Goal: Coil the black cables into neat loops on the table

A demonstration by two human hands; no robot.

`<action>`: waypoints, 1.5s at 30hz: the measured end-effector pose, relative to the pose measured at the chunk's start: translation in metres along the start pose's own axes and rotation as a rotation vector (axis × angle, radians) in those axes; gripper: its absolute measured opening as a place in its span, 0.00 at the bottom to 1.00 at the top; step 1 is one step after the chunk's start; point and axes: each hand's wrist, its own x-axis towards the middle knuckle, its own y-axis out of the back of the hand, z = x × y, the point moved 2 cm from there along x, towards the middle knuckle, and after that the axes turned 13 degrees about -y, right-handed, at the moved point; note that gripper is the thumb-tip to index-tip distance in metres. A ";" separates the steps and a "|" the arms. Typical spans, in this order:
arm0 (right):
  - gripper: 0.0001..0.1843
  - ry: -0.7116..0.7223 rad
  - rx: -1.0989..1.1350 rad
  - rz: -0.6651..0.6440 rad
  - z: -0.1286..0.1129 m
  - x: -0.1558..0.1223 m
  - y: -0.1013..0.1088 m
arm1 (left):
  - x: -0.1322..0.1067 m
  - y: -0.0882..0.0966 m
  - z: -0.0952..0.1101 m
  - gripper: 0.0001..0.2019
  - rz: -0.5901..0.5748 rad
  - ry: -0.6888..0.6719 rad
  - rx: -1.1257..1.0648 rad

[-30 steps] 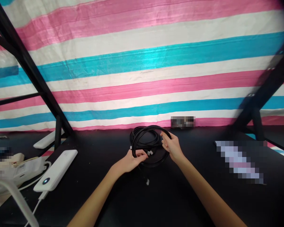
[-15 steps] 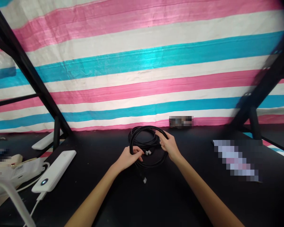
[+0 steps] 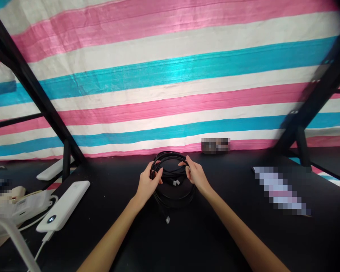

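Observation:
A black cable (image 3: 174,204) lies in several loose loops, partly raised off the black table. My left hand (image 3: 147,182) is closed around the left side of the loops, thumb and fingers on either side of the strands. On the right side, my right hand (image 3: 197,174) grips the same coil between thumb and fingers. Two light metal connector ends (image 3: 176,182) show inside the coil. Another connector (image 3: 167,219) hangs or lies on the near side, below the loops; I cannot tell which.
To the left lies a white power bank (image 3: 65,206) with a white cord plugged in. Beyond it are a white power strip (image 3: 31,206) and another white slab (image 3: 52,170). A blurred-out item (image 3: 280,192) lies right, a blurred box (image 3: 215,146) at the back. Black frame legs flank the table (image 3: 232,189).
My left hand has moved up and left along the coil, and my right hand slightly left. The upper loops are bunched narrower. The near connector has shifted left and a little nearer.

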 end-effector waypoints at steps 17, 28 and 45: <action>0.30 0.078 -0.133 0.017 -0.004 -0.006 -0.001 | 0.003 -0.003 -0.004 0.19 -0.140 0.494 -1.060; 0.30 0.056 -0.148 0.050 0.001 -0.002 0.001 | 0.001 -0.006 0.004 0.19 -0.046 0.502 -1.010; 0.27 -0.271 0.407 -0.207 0.000 -0.017 -0.024 | 0.004 0.003 0.003 0.18 0.223 0.532 -1.180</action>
